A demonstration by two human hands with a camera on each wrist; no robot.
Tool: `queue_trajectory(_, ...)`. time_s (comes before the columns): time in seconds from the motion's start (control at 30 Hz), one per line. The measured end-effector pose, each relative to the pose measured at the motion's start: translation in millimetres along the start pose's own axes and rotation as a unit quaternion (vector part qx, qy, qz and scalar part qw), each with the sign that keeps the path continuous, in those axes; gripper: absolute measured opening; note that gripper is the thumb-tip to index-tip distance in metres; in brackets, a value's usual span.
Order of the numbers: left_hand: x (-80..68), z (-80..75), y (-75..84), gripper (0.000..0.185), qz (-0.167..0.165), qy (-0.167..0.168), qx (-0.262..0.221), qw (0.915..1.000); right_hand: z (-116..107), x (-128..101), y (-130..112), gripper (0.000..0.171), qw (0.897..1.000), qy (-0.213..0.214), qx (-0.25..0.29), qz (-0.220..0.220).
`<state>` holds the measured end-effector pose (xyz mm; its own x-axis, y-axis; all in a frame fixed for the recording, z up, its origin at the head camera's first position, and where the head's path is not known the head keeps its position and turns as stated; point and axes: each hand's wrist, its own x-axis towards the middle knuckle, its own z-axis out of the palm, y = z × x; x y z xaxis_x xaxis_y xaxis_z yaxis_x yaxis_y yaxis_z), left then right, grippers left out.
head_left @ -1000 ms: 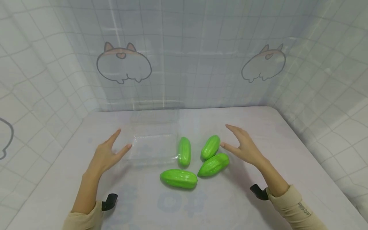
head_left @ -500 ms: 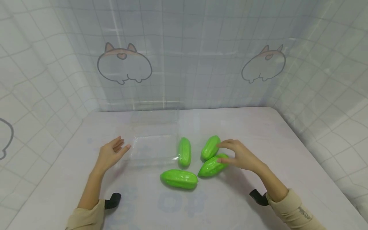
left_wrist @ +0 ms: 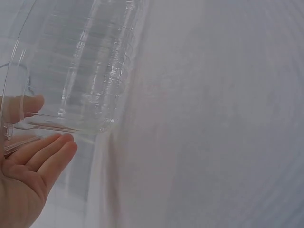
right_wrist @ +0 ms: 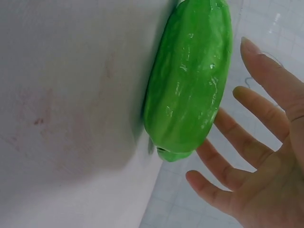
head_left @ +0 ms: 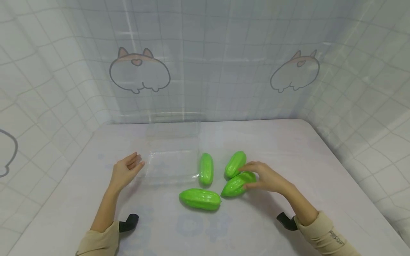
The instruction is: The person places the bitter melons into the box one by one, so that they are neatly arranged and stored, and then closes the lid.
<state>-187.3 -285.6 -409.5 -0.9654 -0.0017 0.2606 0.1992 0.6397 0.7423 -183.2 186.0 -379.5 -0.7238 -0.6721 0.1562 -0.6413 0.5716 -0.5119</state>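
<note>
My right hand (head_left: 267,177) reaches over a glossy green cucumber-like vegetable (head_left: 233,185), fingers and thumb spread about its right end. In the right wrist view the thumb stands apart from that vegetable (right_wrist: 190,80); some fingers pass behind it, and whether they touch it I cannot tell. A second green vegetable (head_left: 235,164) lies just behind, close to the fingertips. Left of the clear plastic box (head_left: 196,176), my left hand (head_left: 125,172) is held with fingers fairly straight. The left wrist view has the box (left_wrist: 71,71) between thumb and camera, fingers beside its edge.
One more green vegetable (head_left: 206,170) lies along the box's right side, and another (head_left: 200,199) lies crosswise nearer me. The box's clear lid (head_left: 173,129) stretches toward the back of the white table (head_left: 272,135). Gridded curtains (head_left: 217,89) surround the table.
My right hand has come down and left from beside the vegetables to over the nearer right one. The left hand's fingers have drawn closer together beside the box.
</note>
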Motion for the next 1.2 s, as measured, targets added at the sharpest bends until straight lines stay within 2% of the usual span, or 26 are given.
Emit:
queue_trajectory(0.2, -0.4, 2.2, 0.5, 0.058, -0.006, 0.009, -0.002, 0.9999, 3.9, 1.1, 1.7, 0.049, 1.0, -0.01, 0.013, 0.011)
queue_trajectory(0.4, -1.5, 4.5, -2.0, 0.057, -0.008, 0.013, -0.003, 0.9999, 8.4, -0.6, 8.1, 0.052, 0.999, 0.013, 0.034, 0.017)
queue_trajectory(0.53, -1.9, 5.3, -3.0, 0.057, -0.008, 0.016, -0.005, 0.9998, 12.3, -3.0, 12.2, 0.061, 0.996, 0.038, 0.055, 0.061)
queue_trajectory(0.63, -2.2, 5.5, -3.3, 0.056, -0.008, 0.016, -0.004, 0.9998, 13.7, -5.0, 13.5, 0.072, 0.987, 0.049, 0.076, 0.135)
queue_trajectory(0.73, -2.5, 5.4, -3.3, 0.057, -0.01, 0.016, -0.003, 0.9998, 14.0, -7.0, 13.4, 0.081, 0.971, 0.043, 0.107, 0.21)
queue_trajectory(0.83, -2.8, 4.8, -2.7, 0.057, -0.011, 0.016, -0.002, 0.9998, 14.5, -8.7, 12.1, 0.084, 0.956, 0.033, 0.132, 0.259)
queue_trajectory(1.03, -3.0, 3.8, -2.0, 0.057, -0.011, 0.015, -0.004, 0.9998, 16.8, -9.0, 10.1, 0.082, 0.939, 0.044, 0.161, 0.299)
queue_trajectory(1.2, -3.6, 4.3, -2.0, 0.057, -0.011, 0.015, -0.007, 0.9998, 19.6, -6.8, 13.5, 0.077, 0.932, 0.05, 0.193, 0.302)
